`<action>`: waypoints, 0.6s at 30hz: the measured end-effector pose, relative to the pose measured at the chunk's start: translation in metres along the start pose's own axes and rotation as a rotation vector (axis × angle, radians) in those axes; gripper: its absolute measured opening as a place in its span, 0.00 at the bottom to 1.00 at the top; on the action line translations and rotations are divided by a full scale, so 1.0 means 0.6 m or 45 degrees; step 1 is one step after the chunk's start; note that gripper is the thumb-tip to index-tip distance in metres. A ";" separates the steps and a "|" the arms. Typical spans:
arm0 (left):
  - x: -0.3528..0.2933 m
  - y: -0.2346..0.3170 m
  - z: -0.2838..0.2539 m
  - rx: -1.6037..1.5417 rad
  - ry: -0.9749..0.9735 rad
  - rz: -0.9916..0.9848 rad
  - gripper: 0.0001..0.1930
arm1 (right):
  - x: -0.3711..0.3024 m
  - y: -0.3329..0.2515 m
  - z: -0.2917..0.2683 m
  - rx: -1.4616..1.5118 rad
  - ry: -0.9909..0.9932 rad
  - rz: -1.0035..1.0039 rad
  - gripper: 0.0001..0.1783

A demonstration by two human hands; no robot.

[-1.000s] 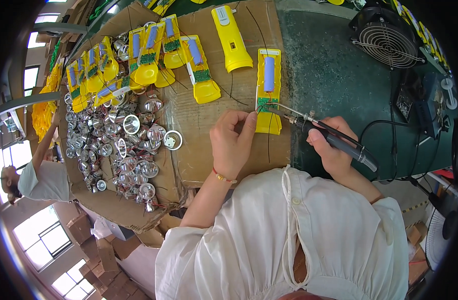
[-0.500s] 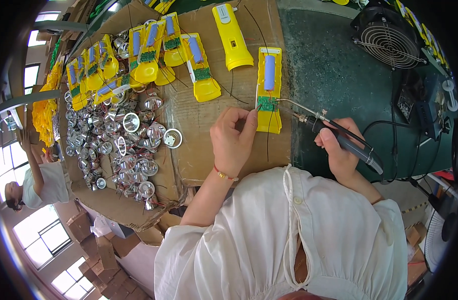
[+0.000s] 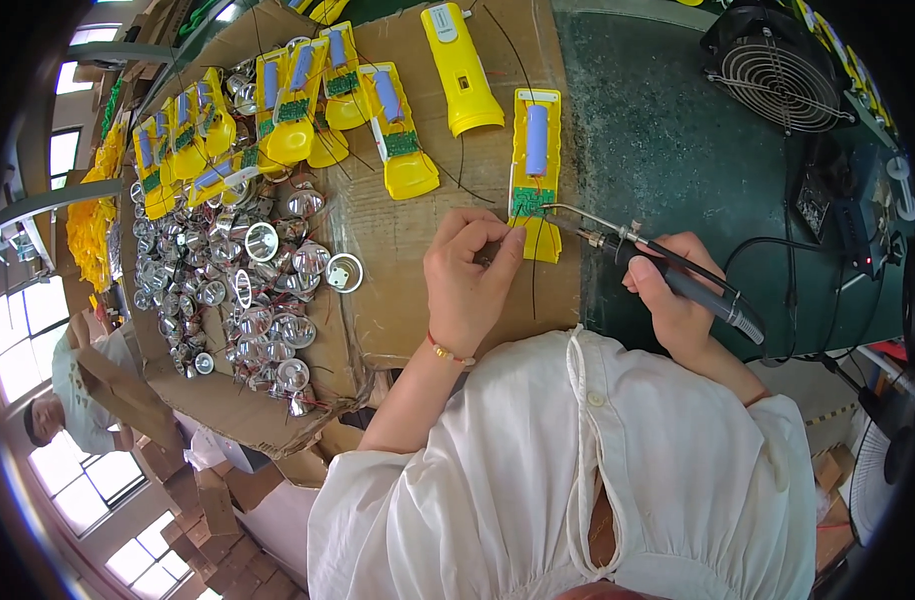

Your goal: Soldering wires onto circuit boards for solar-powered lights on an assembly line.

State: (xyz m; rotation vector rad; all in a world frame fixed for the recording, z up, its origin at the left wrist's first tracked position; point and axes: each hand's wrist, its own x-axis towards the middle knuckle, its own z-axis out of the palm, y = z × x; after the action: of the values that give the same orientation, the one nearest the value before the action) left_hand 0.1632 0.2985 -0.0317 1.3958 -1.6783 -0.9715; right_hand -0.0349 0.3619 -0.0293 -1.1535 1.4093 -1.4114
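Lying L on brown cardboard (image 3: 408, 250): heap of shiny silver cup-shaped reflectors (image 3: 296, 332); above, yellow plastic half-shells (image 3: 291, 147) w/ blue cylindrical batteries (image 3: 271, 86) & green boards (image 3: 296, 108). Next, capsule-ended yellow plastic torch casing (image 3: 464, 65); below it, L hand (image 3: 470, 275), thumb & forefinger pinching a thin dark wire (image 3: 518, 221) at the lone yellow plastic half-shell (image 3: 545, 240), which lies nr cardboard's R edge, green circuit board (image 3: 531, 203) mid-length. Black-handled soldering iron (image 3: 696, 288) points at board; tip contact too small to tell. R hand (image 3: 668, 305) grasps handle. Far R: black fan w/ round wire guard (image 3: 778, 83).
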 end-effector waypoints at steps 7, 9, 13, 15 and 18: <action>0.002 -0.003 0.004 0.003 0.021 -0.027 0.04 | -0.005 -0.009 -0.003 -0.075 -0.050 0.032 0.08; 0.001 -0.004 0.003 0.019 0.022 -0.015 0.04 | -0.009 -0.005 -0.007 -0.003 0.018 0.042 0.08; 0.001 -0.002 0.001 0.050 0.027 -0.002 0.04 | -0.008 0.001 -0.013 0.101 0.074 0.021 0.09; 0.001 -0.002 0.001 0.034 0.023 -0.032 0.04 | -0.008 0.005 -0.016 0.160 0.092 0.044 0.09; 0.003 0.002 0.002 0.020 0.011 -0.060 0.04 | -0.006 0.009 -0.019 0.177 0.108 0.070 0.09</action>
State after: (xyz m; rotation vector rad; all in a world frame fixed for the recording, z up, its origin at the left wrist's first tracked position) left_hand 0.1615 0.2968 -0.0311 1.4536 -1.6563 -0.9792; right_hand -0.0452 0.3678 -0.0342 -0.9701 1.3671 -1.5093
